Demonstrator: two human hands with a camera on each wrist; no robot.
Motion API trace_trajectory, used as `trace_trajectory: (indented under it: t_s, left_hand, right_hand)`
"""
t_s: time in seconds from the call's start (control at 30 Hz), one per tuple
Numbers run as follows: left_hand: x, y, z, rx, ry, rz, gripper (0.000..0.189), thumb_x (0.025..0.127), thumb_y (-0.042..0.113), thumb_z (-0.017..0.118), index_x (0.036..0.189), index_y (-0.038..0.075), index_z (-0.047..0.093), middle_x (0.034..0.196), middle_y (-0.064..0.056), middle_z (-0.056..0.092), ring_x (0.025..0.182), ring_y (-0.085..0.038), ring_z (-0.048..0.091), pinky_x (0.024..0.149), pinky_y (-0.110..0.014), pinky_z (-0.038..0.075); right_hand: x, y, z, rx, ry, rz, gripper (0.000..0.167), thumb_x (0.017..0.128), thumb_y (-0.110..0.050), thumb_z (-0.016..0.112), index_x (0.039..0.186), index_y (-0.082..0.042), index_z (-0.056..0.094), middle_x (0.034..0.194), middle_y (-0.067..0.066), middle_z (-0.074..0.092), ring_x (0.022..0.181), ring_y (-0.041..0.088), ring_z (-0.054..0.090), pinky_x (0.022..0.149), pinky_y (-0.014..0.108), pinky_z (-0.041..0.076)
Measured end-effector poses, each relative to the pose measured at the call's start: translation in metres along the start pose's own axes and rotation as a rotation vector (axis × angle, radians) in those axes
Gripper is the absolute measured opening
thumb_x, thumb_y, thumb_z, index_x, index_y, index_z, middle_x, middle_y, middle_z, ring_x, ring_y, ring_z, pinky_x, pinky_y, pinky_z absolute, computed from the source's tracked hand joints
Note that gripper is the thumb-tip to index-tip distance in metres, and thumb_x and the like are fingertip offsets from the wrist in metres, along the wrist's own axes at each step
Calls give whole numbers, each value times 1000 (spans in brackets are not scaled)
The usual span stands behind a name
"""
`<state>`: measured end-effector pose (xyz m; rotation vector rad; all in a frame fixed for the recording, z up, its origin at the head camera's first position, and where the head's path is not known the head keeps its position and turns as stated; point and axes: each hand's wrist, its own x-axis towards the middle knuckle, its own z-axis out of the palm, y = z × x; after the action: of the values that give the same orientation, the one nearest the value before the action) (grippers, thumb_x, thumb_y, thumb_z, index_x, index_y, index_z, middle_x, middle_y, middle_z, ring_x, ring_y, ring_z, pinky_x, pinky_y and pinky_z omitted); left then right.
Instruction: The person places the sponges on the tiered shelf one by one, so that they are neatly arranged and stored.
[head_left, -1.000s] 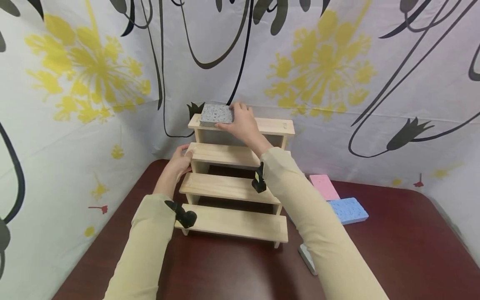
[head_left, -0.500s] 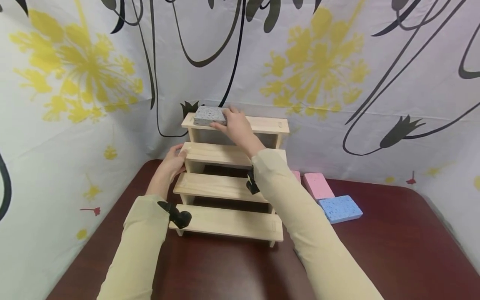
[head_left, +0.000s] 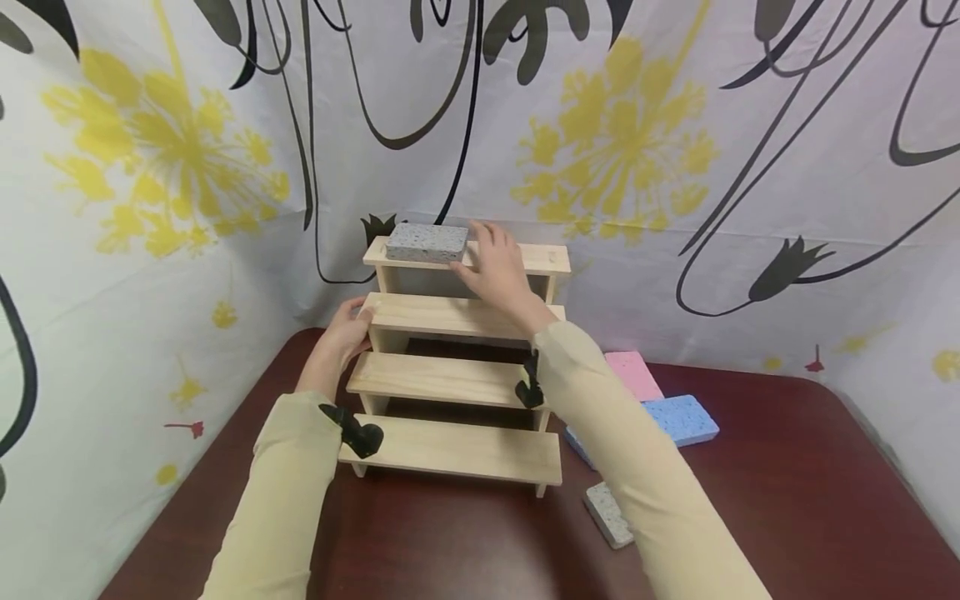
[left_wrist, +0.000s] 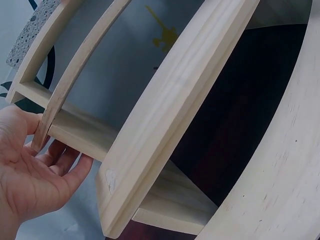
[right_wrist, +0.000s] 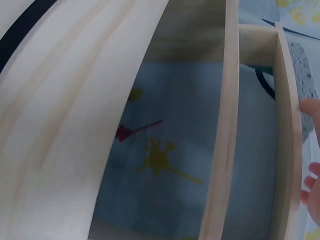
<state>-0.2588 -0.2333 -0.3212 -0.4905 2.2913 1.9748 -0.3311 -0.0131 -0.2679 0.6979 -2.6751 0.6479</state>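
Note:
A grey speckled sponge (head_left: 426, 243) lies flat at the left end of the top step of a four-tier wooden display stand (head_left: 450, 312). My right hand (head_left: 498, 271) hovers at the sponge's right end, thumb and fingers spread apart, with a gap showing beside it. In the right wrist view, fingertips (right_wrist: 306, 106) show at the top step's edge; most of that hand is out of frame. My left hand (head_left: 345, 337) grips the left end of the second step from the top. The left wrist view shows its thumb against the step's edge and its fingers (left_wrist: 75, 175) curled beneath.
Right of the stand, a pink sponge (head_left: 633, 375) and a blue sponge (head_left: 686, 421) lie on the dark red table (head_left: 787, 492). Another blue piece (head_left: 577, 446) and a grey sponge (head_left: 609, 512) are partly behind my right sleeve. A patterned cloth (head_left: 622, 167) hangs close behind.
My right hand has let go of the grey sponge and drawn slightly right of it. The sponge sits straighter on the top step. The left hand keeps its grip; the head view shifted slightly.

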Motion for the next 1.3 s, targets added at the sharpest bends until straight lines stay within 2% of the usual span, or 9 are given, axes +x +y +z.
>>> trace_trajectory:
  t_s: [0.3, 0.43, 0.6, 0.73, 0.87, 1.1, 1.3]
  left_hand:
    - [2, -3, 2, -14, -19, -3, 54, 100, 22, 28, 148, 15, 5, 149, -23, 14, 134, -34, 30, 111, -41, 30]
    - [1, -2, 4, -3, -33, -6, 54, 100, 22, 27, 148, 15, 3, 149, -23, 13, 134, -34, 29, 111, -40, 29]
    - [-1, 1, 4, 7, -39, -2, 54, 100, 21, 25, 148, 13, 1, 150, -23, 11, 135, -34, 28, 112, -41, 28]
    - [-2, 1, 3, -1, -40, -10, 55, 100, 22, 25, 148, 14, 0, 150, -22, 10, 135, -34, 27, 112, -41, 28]
    - [-2, -1, 2, -2, -33, -13, 55, 100, 23, 25, 148, 15, 1, 150, -22, 9, 135, -34, 26, 112, -41, 27]
    - [-2, -1, 3, 5, -36, -26, 54, 100, 24, 26, 148, 16, 3, 151, -19, 10, 136, -32, 26, 112, -39, 28]
    - [-2, 2, 2, 30, -21, -22, 54, 100, 25, 26, 148, 17, 3, 151, -19, 10, 135, -32, 27, 112, -40, 28]
  right_hand:
    - [-42, 39, -16, 55, 68, -5, 63, 86, -41, 59, 136, -10, 38, 135, 14, 38, 128, 30, 32, 111, 44, 23]
    - [-66, 58, -22, 46, 144, -50, 53, 85, -37, 63, 127, -8, 48, 130, 15, 42, 123, 32, 36, 108, 45, 27]
    - [-88, 79, -31, 55, 287, -131, 45, 82, -30, 68, 117, -4, 54, 121, 17, 48, 115, 34, 42, 101, 47, 32]
    - [-107, 91, -38, 85, 319, -161, 44, 81, -25, 68, 116, -1, 55, 119, 19, 48, 112, 35, 42, 98, 48, 33]
    - [-132, 104, -42, 75, 243, -137, 46, 81, -25, 69, 118, -2, 54, 120, 19, 48, 113, 35, 42, 97, 50, 35]
    - [-177, 132, -52, 25, 1, -60, 49, 81, -29, 68, 122, -6, 54, 120, 17, 50, 114, 35, 44, 94, 54, 39]
    - [-206, 157, -52, 111, -192, -65, 50, 79, -29, 71, 122, -8, 54, 123, 15, 52, 115, 33, 45, 94, 55, 40]
